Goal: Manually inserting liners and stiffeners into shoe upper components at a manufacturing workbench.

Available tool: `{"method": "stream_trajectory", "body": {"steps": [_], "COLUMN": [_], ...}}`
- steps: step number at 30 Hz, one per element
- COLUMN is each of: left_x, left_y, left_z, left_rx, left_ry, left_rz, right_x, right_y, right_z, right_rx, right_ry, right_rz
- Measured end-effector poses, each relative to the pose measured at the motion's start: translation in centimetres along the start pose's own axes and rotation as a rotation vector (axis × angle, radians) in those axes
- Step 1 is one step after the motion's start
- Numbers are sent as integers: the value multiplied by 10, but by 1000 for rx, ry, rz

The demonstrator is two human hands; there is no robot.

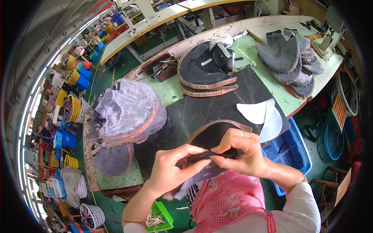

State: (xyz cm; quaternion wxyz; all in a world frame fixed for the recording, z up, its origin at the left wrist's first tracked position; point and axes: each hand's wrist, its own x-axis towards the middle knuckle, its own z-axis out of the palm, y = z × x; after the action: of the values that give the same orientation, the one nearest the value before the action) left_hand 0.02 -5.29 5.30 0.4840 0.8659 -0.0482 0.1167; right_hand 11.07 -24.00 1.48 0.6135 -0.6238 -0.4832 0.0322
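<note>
Both hands are in front of my chest, over the table's near edge, with fingertips almost meeting. My left hand (176, 165) pinches the folded black edge of a shoe upper (211, 134) between thumb and fingers. My right hand (241, 151), wearing a ring, pinches the same edge from the other side. The upper's curved black panel, with a notched tan rim, rises behind my fingers; grey fleece hangs below them. White curved sheets (260, 118) lie just beyond my right hand. On the left is a pile of fleecy grey uppers (130, 110).
Black uppers (206, 66) are stacked mid-table beside a red tool tray (164, 70). Grey fleece pieces (285, 58) are piled at the far right. A blue basket (293, 151) stands by the table's right edge, and a green basket (161, 215) with scraps sits low on the left.
</note>
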Motion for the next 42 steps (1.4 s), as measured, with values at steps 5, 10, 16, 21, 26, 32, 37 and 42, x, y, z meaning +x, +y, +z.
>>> {"method": "stream_trajectory", "body": {"steps": [5, 10, 16, 21, 26, 32, 37, 42], "left_x": [0, -4, 6, 10, 2, -14, -3, -5], "left_y": [5, 8, 20, 12, -47, -146, -137, -145], "left_z": [-7, -9, -19, -15, 4, 17, -5, 10], "left_rx": [48, -120, 1, 40, -402, -587, 583, 763], "left_ry": [24, 26, -76, -65, 219, 413, 208, 93], "left_rz": [45, -45, -117, 85, -236, -592, -414, 131], "right_x": [6, 11, 27, 34, 64, 34, 1, 2], "right_y": [2, -8, -25, -32, -34, 65, 83, 76], "right_z": [-10, -28, -27, -31, -40, -43, -33, -16], "right_rx": [332, 356, 37, -19, 348, -207, -475, -413], "right_ry": [-84, -160, -146, -130, -56, -151, -246, -253], "right_rz": [306, 349, 173, 108, 385, 526, 669, 674]}}
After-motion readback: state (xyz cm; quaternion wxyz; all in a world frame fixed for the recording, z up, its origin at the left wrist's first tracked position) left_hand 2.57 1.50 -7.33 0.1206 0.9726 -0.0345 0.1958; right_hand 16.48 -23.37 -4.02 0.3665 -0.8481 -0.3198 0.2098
